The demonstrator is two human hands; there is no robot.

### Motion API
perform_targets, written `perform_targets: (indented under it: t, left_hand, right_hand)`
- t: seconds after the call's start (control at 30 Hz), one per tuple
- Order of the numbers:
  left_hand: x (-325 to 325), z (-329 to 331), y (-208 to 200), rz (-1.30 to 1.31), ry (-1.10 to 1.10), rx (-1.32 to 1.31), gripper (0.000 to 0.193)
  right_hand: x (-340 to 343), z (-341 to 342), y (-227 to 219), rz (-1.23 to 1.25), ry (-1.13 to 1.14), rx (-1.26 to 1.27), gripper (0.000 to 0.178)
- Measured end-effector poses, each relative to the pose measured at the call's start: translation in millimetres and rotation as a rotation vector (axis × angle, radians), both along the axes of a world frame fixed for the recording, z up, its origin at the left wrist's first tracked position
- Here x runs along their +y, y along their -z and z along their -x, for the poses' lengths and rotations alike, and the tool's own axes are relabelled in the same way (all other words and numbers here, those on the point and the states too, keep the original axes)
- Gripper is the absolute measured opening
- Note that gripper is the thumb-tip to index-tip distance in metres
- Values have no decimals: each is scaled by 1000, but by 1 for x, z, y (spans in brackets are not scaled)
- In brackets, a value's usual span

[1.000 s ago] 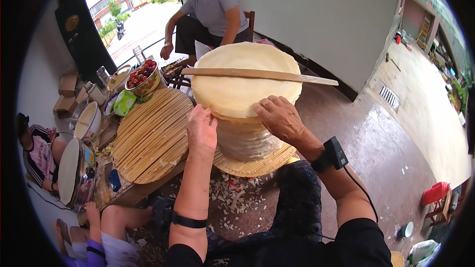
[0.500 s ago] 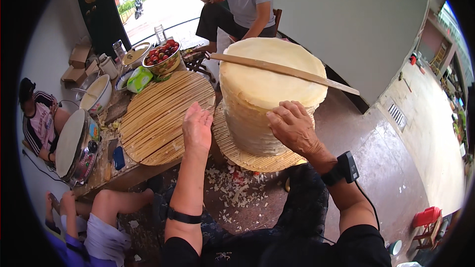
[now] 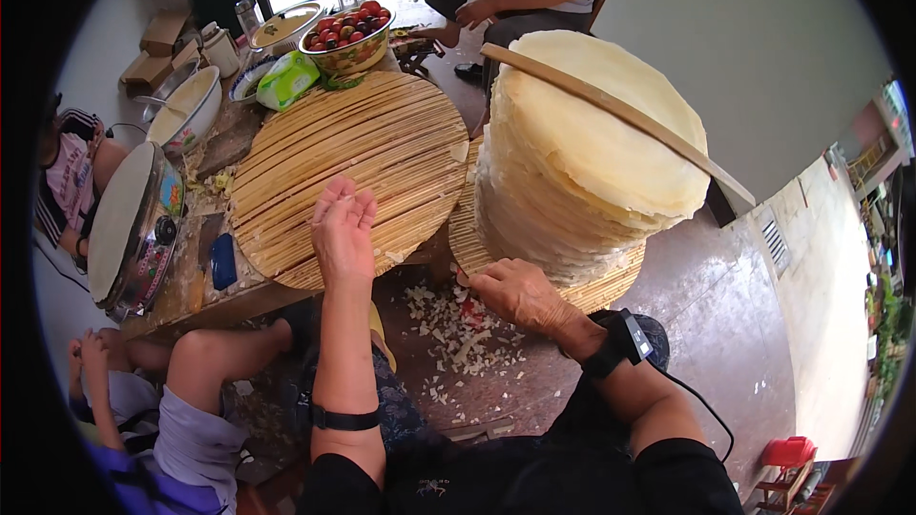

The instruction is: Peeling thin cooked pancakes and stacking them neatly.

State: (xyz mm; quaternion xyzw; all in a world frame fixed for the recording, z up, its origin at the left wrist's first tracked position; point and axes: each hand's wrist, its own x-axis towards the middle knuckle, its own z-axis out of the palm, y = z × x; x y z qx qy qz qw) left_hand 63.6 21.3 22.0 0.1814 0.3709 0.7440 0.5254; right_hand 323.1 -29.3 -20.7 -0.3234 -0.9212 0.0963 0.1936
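A tall stack of thin, pale round sheets (image 3: 572, 172) stands on a slatted mat (image 3: 601, 291), with a long flat wooden stick (image 3: 620, 114) lying across its top. Over the near edge of the round slatted bamboo mat (image 3: 353, 153) hovers my left hand (image 3: 345, 229), palm turned up, its fingers loosely curved and nothing in them. My right hand (image 3: 520, 288) is low by the foot of the stack, at the mat's near-left edge. Its fingers are curled together, and whatever they pinch, if anything, is too small to make out.
A bowl of red fruit (image 3: 348, 43), a green packet (image 3: 286, 81) and a bowl of batter (image 3: 186, 110) stand on the table. At left is a round electric griddle (image 3: 124, 229). Pale scraps (image 3: 468, 334) litter the floor. Other people sit at left and beyond the stack.
My right hand has left the stack's upper side and dropped to its foot, with fingers curling. My left hand stays raised and has come over the bamboo mat's near edge. The view has shifted.
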Motion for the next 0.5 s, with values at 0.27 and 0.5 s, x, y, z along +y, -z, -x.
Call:
perform_targets:
  t: [0.27, 0.5]
  left_hand:
    - [4, 4, -10, -42, 30, -69, 34]
    - [-15, 9, -10, -5, 12, -114, 32]
  right_hand:
    - [30, 32, -11, -115, 226, 277, 46]
    - [78, 77, -50, -11, 560, 88, 52]
